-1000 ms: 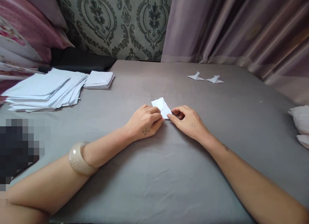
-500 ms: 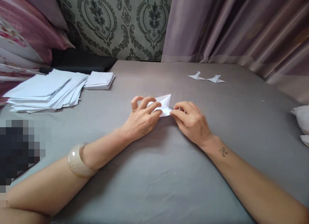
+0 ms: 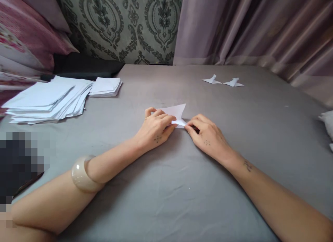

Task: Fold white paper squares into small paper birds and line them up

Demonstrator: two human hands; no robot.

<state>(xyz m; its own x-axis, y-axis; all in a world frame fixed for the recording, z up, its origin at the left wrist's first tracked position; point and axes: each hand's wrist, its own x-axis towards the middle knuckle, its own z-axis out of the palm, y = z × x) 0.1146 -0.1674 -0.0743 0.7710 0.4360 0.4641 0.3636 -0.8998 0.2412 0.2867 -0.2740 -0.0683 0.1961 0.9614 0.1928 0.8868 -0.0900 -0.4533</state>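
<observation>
A folded white sheet of paper (image 3: 179,111) sits between my hands, low over the grey cloth. My left hand (image 3: 157,125) grips it from the left, with fingers over its upper face and the thumb at the near edge. Part of the paper is hidden behind those fingers. At the paper's right corner, my right hand (image 3: 204,131) pinches a pointed flap between thumb and forefinger. The far right tip of the paper stands up as a free point.
Large white sheets (image 3: 41,96) lie stacked at the left, beside a smaller stack of paper squares (image 3: 105,86). Two small folded paper figures, a left one (image 3: 212,80) and a right one (image 3: 234,83), lie at the back right. A black object (image 3: 88,65) is behind the stacks.
My left fingers have closed down flatter over the paper. The sheet's upper part has tilted and shows a smoother face. My right hand keeps its pinch, slightly lower.
</observation>
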